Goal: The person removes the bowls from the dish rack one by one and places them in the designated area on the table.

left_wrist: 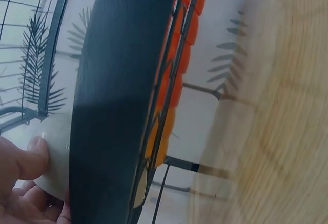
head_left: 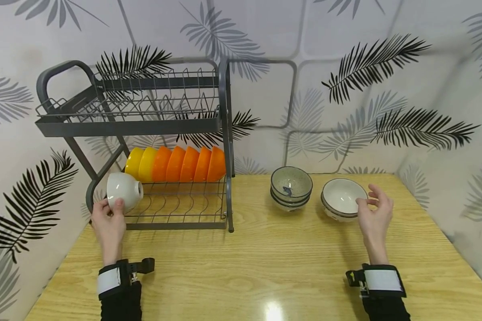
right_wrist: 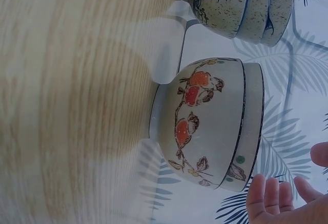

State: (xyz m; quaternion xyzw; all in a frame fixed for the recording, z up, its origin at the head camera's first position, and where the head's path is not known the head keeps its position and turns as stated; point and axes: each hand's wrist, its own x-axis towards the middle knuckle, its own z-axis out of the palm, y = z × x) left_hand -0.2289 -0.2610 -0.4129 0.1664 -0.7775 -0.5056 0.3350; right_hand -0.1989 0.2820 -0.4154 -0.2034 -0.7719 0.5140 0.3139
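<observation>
My left hand (head_left: pixel 109 218) grips a white bowl (head_left: pixel 120 191) tilted on its side at the left end of the rack's lower tier. In the left wrist view, the thumb (left_wrist: pixel 34 158) presses on that bowl's outside, and the rack's dark bar hides part of it. Two nested white bowls (head_left: pixel 344 196) stand on the table at the right; red birds and a branch decorate the outer one (right_wrist: pixel 205 126). Beside their right rim is my right hand (head_left: pixel 375 218), with fingers (right_wrist: pixel 271 196) loosely bent and spread from the thumb, nothing between them.
The two-tier dark dish rack (head_left: pixel 128 128) holds a row of yellow bowls (head_left: pixel 133 165) and orange bowls (head_left: pixel 189 165) on its lower tier. A stack of speckled grey bowls (head_left: pixel 291 185) stands between rack and white bowls. A patterned wall (head_left: pixel 261 102) rises behind the wooden table (head_left: pixel 245 263).
</observation>
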